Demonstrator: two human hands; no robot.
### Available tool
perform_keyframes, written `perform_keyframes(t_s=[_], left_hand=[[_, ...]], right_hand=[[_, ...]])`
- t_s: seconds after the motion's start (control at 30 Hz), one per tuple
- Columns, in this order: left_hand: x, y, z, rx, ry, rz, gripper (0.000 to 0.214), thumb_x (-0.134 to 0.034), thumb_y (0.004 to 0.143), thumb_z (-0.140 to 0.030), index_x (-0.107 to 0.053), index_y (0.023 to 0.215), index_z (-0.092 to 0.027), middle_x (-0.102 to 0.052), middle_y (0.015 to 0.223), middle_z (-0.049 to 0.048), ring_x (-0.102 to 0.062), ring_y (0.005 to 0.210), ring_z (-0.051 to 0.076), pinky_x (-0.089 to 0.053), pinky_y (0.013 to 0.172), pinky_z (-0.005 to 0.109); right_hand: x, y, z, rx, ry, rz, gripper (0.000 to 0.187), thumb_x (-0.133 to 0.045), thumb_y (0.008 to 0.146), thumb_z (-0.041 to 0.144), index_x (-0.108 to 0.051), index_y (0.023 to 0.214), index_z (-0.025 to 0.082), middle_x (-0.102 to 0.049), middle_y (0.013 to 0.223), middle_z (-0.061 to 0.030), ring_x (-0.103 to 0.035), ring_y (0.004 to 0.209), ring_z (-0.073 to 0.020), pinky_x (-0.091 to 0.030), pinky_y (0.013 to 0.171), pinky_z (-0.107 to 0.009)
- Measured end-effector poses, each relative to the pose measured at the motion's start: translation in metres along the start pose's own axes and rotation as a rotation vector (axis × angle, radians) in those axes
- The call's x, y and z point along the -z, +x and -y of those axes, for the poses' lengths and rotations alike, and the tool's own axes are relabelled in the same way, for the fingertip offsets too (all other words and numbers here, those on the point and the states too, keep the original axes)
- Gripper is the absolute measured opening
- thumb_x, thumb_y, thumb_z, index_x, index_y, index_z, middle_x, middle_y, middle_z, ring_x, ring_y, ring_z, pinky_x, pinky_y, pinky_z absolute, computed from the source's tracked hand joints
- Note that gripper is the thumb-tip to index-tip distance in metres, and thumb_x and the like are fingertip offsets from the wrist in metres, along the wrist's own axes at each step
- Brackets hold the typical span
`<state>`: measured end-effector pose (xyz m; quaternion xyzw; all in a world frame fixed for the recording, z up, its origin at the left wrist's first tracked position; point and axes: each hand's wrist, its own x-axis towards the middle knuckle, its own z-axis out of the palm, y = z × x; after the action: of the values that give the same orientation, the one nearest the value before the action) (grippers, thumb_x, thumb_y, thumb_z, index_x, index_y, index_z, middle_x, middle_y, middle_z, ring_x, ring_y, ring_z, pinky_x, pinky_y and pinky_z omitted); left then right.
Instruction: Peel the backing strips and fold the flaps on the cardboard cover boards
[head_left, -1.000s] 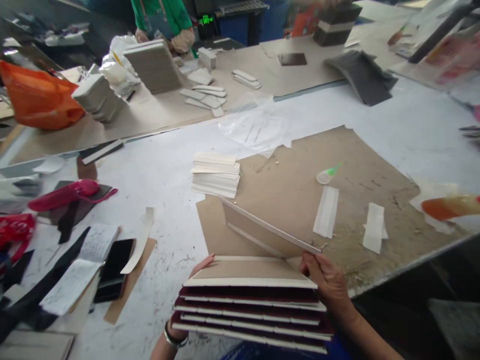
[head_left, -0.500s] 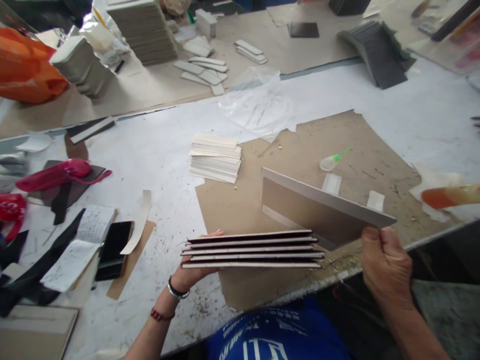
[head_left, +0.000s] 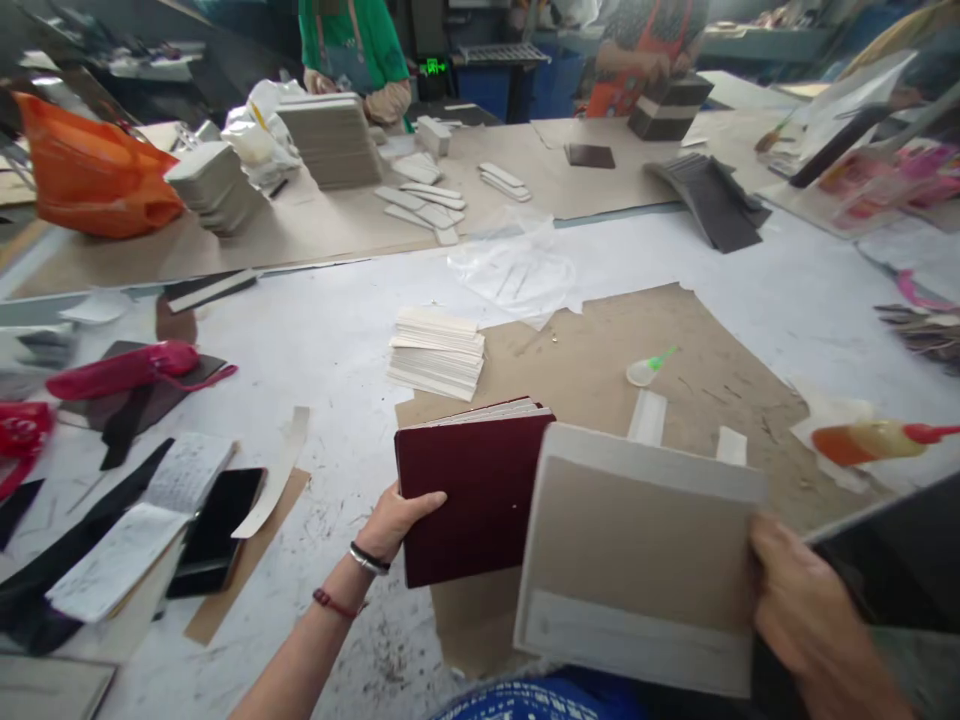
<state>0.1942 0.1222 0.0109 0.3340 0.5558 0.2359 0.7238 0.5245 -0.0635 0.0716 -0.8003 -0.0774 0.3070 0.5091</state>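
My left hand (head_left: 396, 520) grips a stack of dark red covered boards (head_left: 474, 500) by its left edge, thumb on the front face. Pale edges show along the stack's top. My right hand (head_left: 799, 585) is closed on the right edge of a single beige board (head_left: 641, 550) with pale borders. That board stands tilted beside the stack and overlaps its right side in view. Behind them, a pile of thin white strips (head_left: 437, 352) lies on the table. A small bottle with a green tip (head_left: 649, 368) rests on brown paper (head_left: 600, 330).
At the left are a phone (head_left: 217, 530), an open notebook (head_left: 142, 530) and a pink pouch (head_left: 124, 370). An orange-filled glue bottle (head_left: 862, 440) lies at the right. Stacked grey boards (head_left: 330, 145) stand at the back, where two people work across the table.
The stack in my left hand has turned from edge-on to show its dark red face. My right hand has brought its board round to face me. The view has tilted up.
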Motion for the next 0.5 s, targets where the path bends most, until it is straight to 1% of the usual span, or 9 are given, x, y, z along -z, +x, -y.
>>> perform_keyframes(t_s=[0.07,0.17,0.23,0.3,0.37,0.5], left_hand=[[0.001,-0.002,0.004,0.027,-0.048,-0.027,0.057,-0.082,0.047,-0.035,-0.062,0.095,-0.01,-0.07,0.095,0.0123,-0.065,0.084,0.026,-0.051,0.083,0.039],[0.003,-0.005,0.013,0.037,-0.133,-0.06,0.061,-0.077,0.052,-0.049,-0.06,0.098,-0.012,-0.07,0.096,0.013,-0.065,0.087,0.028,-0.05,0.083,0.04],[0.005,-0.007,0.02,0.033,-0.192,-0.043,0.065,-0.07,0.057,-0.056,-0.058,0.105,-0.013,-0.07,0.096,0.0132,-0.064,0.091,0.029,-0.05,0.084,0.041],[0.006,-0.01,0.027,0.027,-0.234,-0.016,0.068,-0.066,0.059,-0.059,-0.057,0.109,-0.012,-0.07,0.094,0.0137,-0.063,0.093,0.03,-0.049,0.085,0.042],[0.007,-0.012,0.034,0.016,-0.258,-0.014,0.071,-0.065,0.058,-0.062,-0.058,0.107,-0.011,-0.07,0.092,0.0149,-0.063,0.093,0.031,-0.049,0.085,0.043],[0.007,-0.017,0.041,-0.04,-0.284,-0.027,0.07,-0.071,0.054,-0.059,-0.06,0.103,-0.01,-0.07,0.092,0.0156,-0.064,0.09,0.031,-0.051,0.081,0.042]], right_hand=[[-0.045,0.002,-0.004,-0.097,0.087,0.168,0.042,-0.064,0.063,0.054,-0.06,0.087,0.02,-0.068,0.079,-0.0044,-0.062,0.076,-0.0221,-0.05,0.064,-0.03],[-0.106,0.007,-0.008,-0.088,0.117,0.409,0.04,-0.063,0.065,0.054,-0.061,0.084,0.019,-0.069,0.084,-0.0057,-0.061,0.081,-0.0218,-0.049,0.072,-0.03],[-0.135,0.013,-0.011,-0.067,0.095,0.502,0.041,-0.059,0.067,0.055,-0.06,0.084,0.018,-0.069,0.083,-0.0063,-0.061,0.08,-0.0217,-0.048,0.073,-0.031],[-0.154,0.021,-0.014,-0.054,0.054,0.552,0.043,-0.055,0.069,0.057,-0.059,0.085,0.017,-0.069,0.081,-0.0071,-0.061,0.077,-0.0222,-0.047,0.072,-0.032],[-0.166,0.027,-0.017,-0.007,-0.042,0.572,0.045,-0.049,0.071,0.058,-0.058,0.086,0.016,-0.068,0.08,-0.0079,-0.059,0.074,-0.0226,-0.046,0.069,-0.033],[-0.18,0.033,-0.022,0.229,-0.352,0.519,0.044,-0.035,0.077,0.058,-0.054,0.076,0.018,-0.064,0.073,-0.0082,-0.056,0.071,-0.0225,-0.043,0.067,-0.033]])
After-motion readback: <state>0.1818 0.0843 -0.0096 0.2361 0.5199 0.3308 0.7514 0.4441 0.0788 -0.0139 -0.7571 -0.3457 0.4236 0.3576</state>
